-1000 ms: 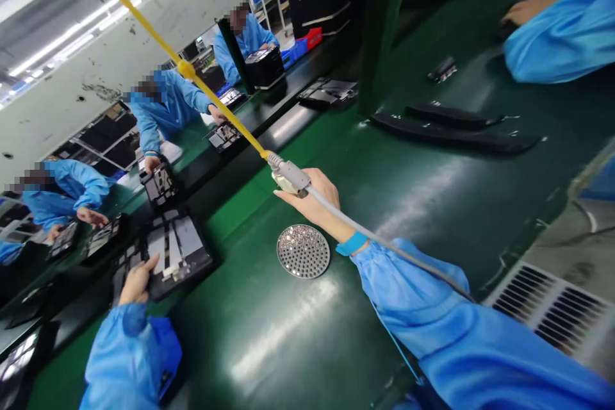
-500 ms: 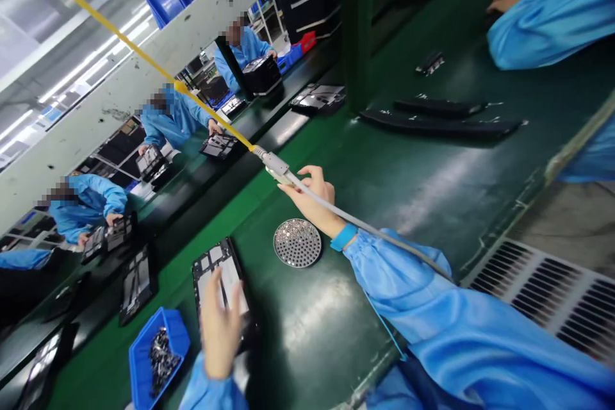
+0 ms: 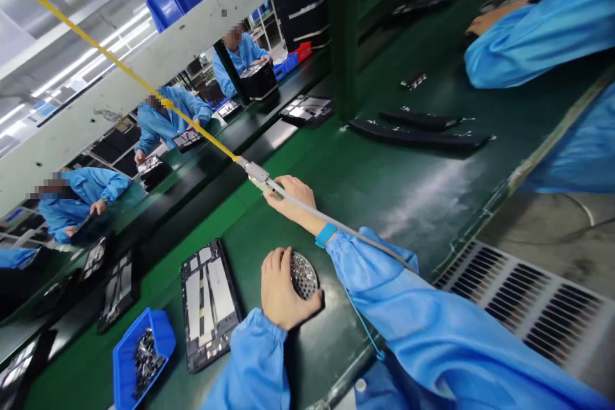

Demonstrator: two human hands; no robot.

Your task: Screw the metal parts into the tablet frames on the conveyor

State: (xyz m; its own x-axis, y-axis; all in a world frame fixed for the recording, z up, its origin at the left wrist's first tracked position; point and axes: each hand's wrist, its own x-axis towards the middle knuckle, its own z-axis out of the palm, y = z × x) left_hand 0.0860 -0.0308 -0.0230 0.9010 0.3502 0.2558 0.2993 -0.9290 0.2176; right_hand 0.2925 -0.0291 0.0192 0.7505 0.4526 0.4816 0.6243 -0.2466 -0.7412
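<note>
The left hand (image 3: 283, 288) is cupped over the edge of a round perforated metal disc (image 3: 303, 275), fingers closed together against its pitted, glinting face; the hand covers about half of the disc, which sits just beside the right forearm. The right hand (image 3: 291, 198) is closed, fingers curled round a grey corded hand tool (image 3: 258, 173); its smooth grey cable (image 3: 307, 210) runs back along the forearm, and a yellow cord (image 3: 120, 61) rises from the tool's rear end. A blue wrist strap (image 3: 327, 235) circles the right wrist, below a gathered blue smock sleeve (image 3: 432, 307).

A black rectangular device frame (image 3: 209, 304), with pale flat strips set in its compartments, lies flat on the glossy green bench mat (image 3: 384, 205), near the left hand; a blue plastic bin (image 3: 125, 359) holding dark screws (image 3: 145, 362) stands beyond it. Long black moulded strips (image 3: 413, 134) lie farther along the mat; co-workers (image 3: 168, 118) in blue smocks handle similar frames at the adjacent bench; a slotted metal floor grille (image 3: 514, 295) shows at right.
</note>
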